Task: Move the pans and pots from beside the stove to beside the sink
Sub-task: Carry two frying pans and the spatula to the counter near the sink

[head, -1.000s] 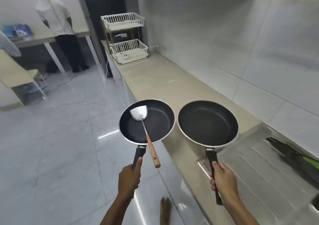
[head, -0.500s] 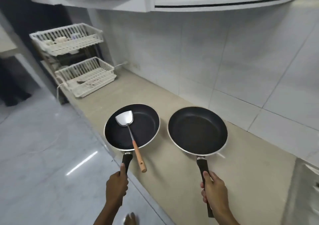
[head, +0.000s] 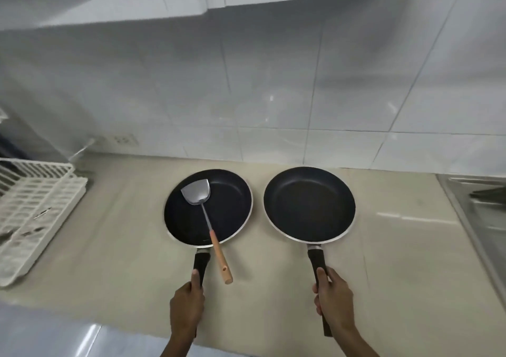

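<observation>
Two black frying pans hang side by side over the beige counter [head: 117, 252]. My left hand [head: 187, 307] grips the black handle of the left pan [head: 230, 219]. In that pan lies a metal spatula [head: 204, 206] with a wooden handle sticking out over the rim toward me. My right hand [head: 335, 302] grips the handle of the right pan [head: 309, 203], which holds nothing. I cannot tell whether the pans touch the counter. A narrow gap separates their rims.
A white dish rack [head: 35, 209] stands on the counter at the left. The steel sink edge [head: 476, 209] shows at the far right. A white tiled wall with a socket [head: 121, 139] backs the counter, with cabinets above.
The view has swung from along the counter to square onto the wall. Both pans stay in my hands, now over the counter between the rack and the sink.
</observation>
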A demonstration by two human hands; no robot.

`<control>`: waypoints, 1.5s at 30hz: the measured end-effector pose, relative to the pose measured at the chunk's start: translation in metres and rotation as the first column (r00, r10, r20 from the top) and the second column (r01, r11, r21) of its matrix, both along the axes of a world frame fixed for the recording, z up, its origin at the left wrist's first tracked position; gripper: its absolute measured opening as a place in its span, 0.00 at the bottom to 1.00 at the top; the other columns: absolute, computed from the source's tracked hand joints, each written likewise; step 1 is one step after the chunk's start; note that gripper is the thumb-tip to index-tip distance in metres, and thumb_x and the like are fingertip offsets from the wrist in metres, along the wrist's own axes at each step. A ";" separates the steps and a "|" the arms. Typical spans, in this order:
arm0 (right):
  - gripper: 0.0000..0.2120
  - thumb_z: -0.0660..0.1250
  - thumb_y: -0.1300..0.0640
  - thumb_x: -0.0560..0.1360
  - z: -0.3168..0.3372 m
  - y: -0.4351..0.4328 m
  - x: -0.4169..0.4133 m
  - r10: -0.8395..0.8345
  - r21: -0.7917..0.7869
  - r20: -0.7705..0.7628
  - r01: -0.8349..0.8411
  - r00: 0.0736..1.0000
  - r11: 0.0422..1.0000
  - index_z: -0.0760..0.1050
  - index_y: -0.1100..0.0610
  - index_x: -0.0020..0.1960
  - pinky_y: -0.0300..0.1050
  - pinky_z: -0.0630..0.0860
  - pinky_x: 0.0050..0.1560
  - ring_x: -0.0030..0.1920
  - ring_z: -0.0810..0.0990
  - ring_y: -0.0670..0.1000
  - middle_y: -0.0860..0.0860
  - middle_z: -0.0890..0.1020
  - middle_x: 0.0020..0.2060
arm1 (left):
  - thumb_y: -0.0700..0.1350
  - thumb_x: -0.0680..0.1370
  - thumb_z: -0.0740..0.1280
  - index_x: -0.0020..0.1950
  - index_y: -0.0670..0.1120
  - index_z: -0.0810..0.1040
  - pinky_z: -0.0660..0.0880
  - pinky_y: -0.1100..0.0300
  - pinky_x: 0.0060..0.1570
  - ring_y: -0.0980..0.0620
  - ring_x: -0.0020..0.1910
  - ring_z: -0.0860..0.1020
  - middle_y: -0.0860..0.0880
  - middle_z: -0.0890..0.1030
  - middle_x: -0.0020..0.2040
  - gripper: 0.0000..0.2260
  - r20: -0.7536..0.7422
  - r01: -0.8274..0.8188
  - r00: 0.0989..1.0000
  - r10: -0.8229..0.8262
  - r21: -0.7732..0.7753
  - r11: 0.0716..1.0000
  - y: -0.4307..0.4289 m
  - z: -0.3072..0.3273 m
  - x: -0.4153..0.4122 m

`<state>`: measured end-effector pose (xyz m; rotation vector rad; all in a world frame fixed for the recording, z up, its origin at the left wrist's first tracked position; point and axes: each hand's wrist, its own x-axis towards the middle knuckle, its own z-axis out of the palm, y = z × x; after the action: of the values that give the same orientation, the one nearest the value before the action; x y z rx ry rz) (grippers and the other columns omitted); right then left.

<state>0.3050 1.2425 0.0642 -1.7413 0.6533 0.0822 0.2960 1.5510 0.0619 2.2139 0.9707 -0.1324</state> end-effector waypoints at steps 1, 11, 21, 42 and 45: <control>0.10 0.62 0.55 0.83 -0.002 0.005 0.000 -0.024 -0.014 0.001 0.024 1.000 1.000 0.79 0.54 0.46 0.41 0.69 0.20 0.19 0.70 0.51 0.56 0.79 0.27 | 0.62 0.82 0.50 0.29 0.42 0.78 0.77 0.50 0.40 0.43 0.33 0.80 0.44 0.81 0.29 0.34 -0.004 0.027 1.000 -0.027 0.002 1.000 0.004 -0.002 0.006; 0.10 0.61 0.54 0.84 -0.008 0.032 0.007 -0.103 -0.101 0.029 0.105 0.994 0.989 0.80 0.54 0.49 0.42 0.71 0.21 0.19 0.72 0.49 0.58 0.81 0.30 | 0.61 0.83 0.51 0.28 0.42 0.76 0.72 0.56 0.32 0.43 0.30 0.80 0.44 0.80 0.27 0.33 0.048 0.128 0.991 -0.125 -0.053 0.990 0.026 -0.012 0.044; 0.10 0.61 0.55 0.84 -0.016 0.043 0.010 -0.116 -0.110 0.024 0.118 0.993 0.987 0.80 0.55 0.52 0.43 0.73 0.22 0.20 0.72 0.49 0.57 0.80 0.29 | 0.61 0.83 0.51 0.30 0.40 0.76 0.71 0.57 0.31 0.43 0.29 0.79 0.43 0.80 0.27 0.33 0.059 0.127 0.991 -0.122 -0.083 0.988 0.034 -0.015 0.054; 0.10 0.59 0.54 0.84 -0.022 0.053 0.050 -0.106 -0.096 -0.001 0.106 0.994 0.990 0.77 0.56 0.56 0.41 0.73 0.21 0.22 0.74 0.50 0.58 0.81 0.33 | 0.60 0.84 0.52 0.30 0.41 0.74 0.72 0.58 0.30 0.46 0.26 0.76 0.44 0.78 0.27 0.31 0.082 0.144 0.988 -0.133 -0.148 0.978 0.028 -0.017 0.088; 0.10 0.59 0.54 0.84 -0.022 0.054 0.053 -0.096 -0.106 0.004 0.096 0.995 0.990 0.77 0.57 0.56 0.41 0.73 0.21 0.22 0.74 0.50 0.58 0.81 0.33 | 0.60 0.84 0.52 0.30 0.41 0.73 0.72 0.57 0.31 0.45 0.28 0.76 0.44 0.78 0.27 0.31 0.074 0.145 0.988 -0.135 -0.150 0.978 0.028 -0.015 0.092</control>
<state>0.3580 1.2963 0.0420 -1.8090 0.7530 -0.0189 0.3884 1.5790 0.0466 2.1281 0.7439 -0.1944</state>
